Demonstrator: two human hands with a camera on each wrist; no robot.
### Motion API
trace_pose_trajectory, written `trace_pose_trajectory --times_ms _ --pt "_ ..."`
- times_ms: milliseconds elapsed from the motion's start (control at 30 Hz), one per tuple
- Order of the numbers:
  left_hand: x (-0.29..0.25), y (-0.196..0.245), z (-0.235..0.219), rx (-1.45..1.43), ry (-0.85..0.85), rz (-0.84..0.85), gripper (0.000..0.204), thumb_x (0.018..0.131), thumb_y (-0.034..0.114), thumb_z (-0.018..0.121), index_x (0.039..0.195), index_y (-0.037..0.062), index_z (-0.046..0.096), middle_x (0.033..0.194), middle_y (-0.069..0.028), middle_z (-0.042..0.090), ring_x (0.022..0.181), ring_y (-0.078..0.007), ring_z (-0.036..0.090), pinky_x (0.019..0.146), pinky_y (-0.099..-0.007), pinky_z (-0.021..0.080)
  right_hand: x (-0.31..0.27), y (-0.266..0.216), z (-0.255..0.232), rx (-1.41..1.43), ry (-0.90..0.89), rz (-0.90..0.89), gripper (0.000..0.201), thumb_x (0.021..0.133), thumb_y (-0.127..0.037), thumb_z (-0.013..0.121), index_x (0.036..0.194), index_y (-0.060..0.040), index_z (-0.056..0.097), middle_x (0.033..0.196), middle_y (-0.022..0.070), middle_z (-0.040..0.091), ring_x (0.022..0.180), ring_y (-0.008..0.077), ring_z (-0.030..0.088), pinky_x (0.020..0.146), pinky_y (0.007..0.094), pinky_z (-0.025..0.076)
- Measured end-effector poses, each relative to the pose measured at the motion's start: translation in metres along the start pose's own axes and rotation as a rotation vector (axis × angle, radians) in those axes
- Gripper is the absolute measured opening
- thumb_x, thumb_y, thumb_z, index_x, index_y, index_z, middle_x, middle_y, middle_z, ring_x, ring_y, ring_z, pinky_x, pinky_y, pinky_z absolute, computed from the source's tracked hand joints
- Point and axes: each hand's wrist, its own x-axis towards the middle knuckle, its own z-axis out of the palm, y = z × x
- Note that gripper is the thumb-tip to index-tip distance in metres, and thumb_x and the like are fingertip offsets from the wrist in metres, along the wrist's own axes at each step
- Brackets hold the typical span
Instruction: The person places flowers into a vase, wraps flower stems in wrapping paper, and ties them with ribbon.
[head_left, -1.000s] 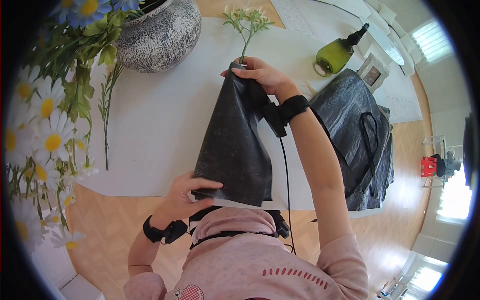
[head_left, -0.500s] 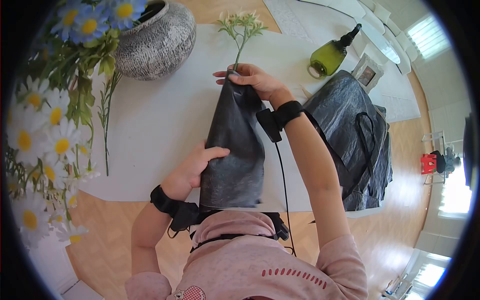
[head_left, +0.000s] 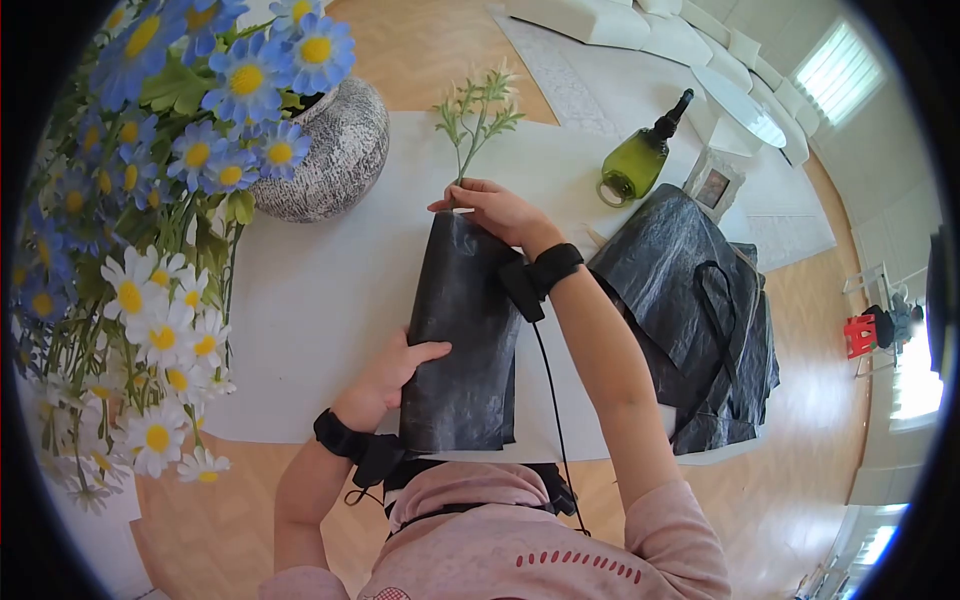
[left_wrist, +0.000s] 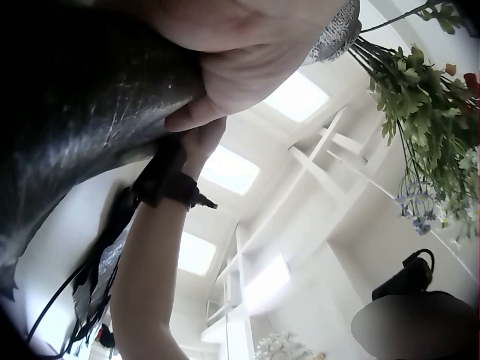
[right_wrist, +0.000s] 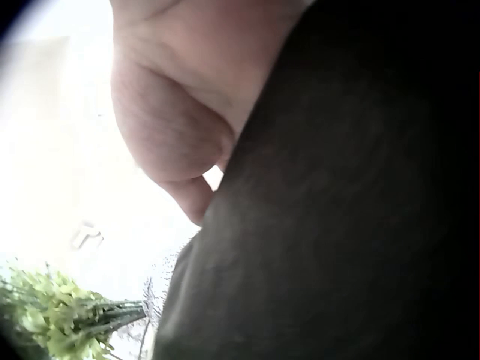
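A shiny black sheet point(head_left: 462, 330) is wrapped into a narrow, tube-like shape at the table's front edge. From its top rises an artificial flower point(head_left: 472, 118) with pale blossoms and green leaves. My left hand point(head_left: 388, 375) grips the sheet's left side, thumb across the front and fingers hidden behind. At the upper end, my right hand point(head_left: 500, 212) pinches the flower's stem right by the sheet's top edge. The left wrist view shows the left palm point(left_wrist: 247, 67) against the black sheet point(left_wrist: 112, 105); in the right wrist view the sheet covers much of the right hand point(right_wrist: 180, 120).
Blue and white artificial daisies point(head_left: 160, 335) fill the left side, before a rough grey vase point(head_left: 335, 150). To the right lie a crumpled black covering with straps point(head_left: 690, 300), a green glass bottle point(head_left: 635, 165) and a small framed picture point(head_left: 715, 185) on the white table point(head_left: 300, 330).
My left hand has gone from the sheet's lower left corner up to its side and taken hold. The sheet has turned from flared to narrower. The head view has tilted, shifting things lower.
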Motion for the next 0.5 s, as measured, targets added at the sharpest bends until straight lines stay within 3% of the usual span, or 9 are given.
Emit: trace_pose_trajectory --times_ms 100,167,300,400,500 --pt "0.003 -0.003 0.000 0.006 0.011 0.056 0.039 0.072 0.004 0.059 0.107 -0.0055 0.044 0.096 -0.0141 0.056 0.084 -0.0230 0.058 0.075 -0.0342 0.048 -0.006 -0.002 0.000 -0.075 -0.021 0.061 0.027 0.084 -0.027 0.053 0.101 -0.0069 0.048 0.094 0.0030 0.055 0.081 0.0098 0.052 0.072 0.0241 0.044" --pt "0.005 -0.006 0.001 0.045 0.041 0.161 0.036 0.071 0.004 0.062 0.103 -0.0066 0.047 0.092 -0.0154 0.057 0.080 -0.0231 0.058 0.071 -0.0344 0.047 -0.009 0.000 0.000 -0.129 -0.148 -0.033 0.033 0.082 -0.030 0.056 0.106 -0.0096 0.046 0.089 0.0013 0.053 0.078 0.0085 0.052 0.070 0.0228 0.045" --pt "0.009 -0.008 -0.003 0.081 0.046 0.164 0.038 0.071 0.004 0.062 0.104 -0.0061 0.046 0.093 -0.0156 0.057 0.081 -0.0231 0.058 0.071 -0.0343 0.047 -0.013 -0.001 0.002 -0.154 -0.182 -0.041 0.035 0.080 -0.029 0.059 0.105 -0.0091 0.045 0.089 0.0015 0.053 0.078 0.0078 0.052 0.070 0.0222 0.044" --pt "0.010 -0.009 -0.004 0.084 0.040 0.147 0.041 0.071 0.006 0.064 0.106 -0.0056 0.045 0.095 -0.0152 0.056 0.081 -0.0231 0.058 0.072 -0.0337 0.047 -0.015 -0.003 0.003 -0.199 -0.159 -0.018 0.033 0.078 -0.021 0.061 0.104 -0.0094 0.045 0.088 0.0014 0.053 0.078 0.0078 0.052 0.070 0.0216 0.044" --pt "0.011 -0.005 -0.006 0.120 -0.086 0.209 0.043 0.073 0.011 0.064 0.107 -0.0054 0.044 0.096 -0.0148 0.055 0.081 -0.0223 0.058 0.072 -0.0338 0.047 -0.008 0.005 -0.004 -0.167 -0.162 -0.052 0.034 0.075 -0.013 0.064 0.103 -0.0094 0.046 0.089 0.0017 0.054 0.078 0.0085 0.053 0.070 0.0216 0.044"
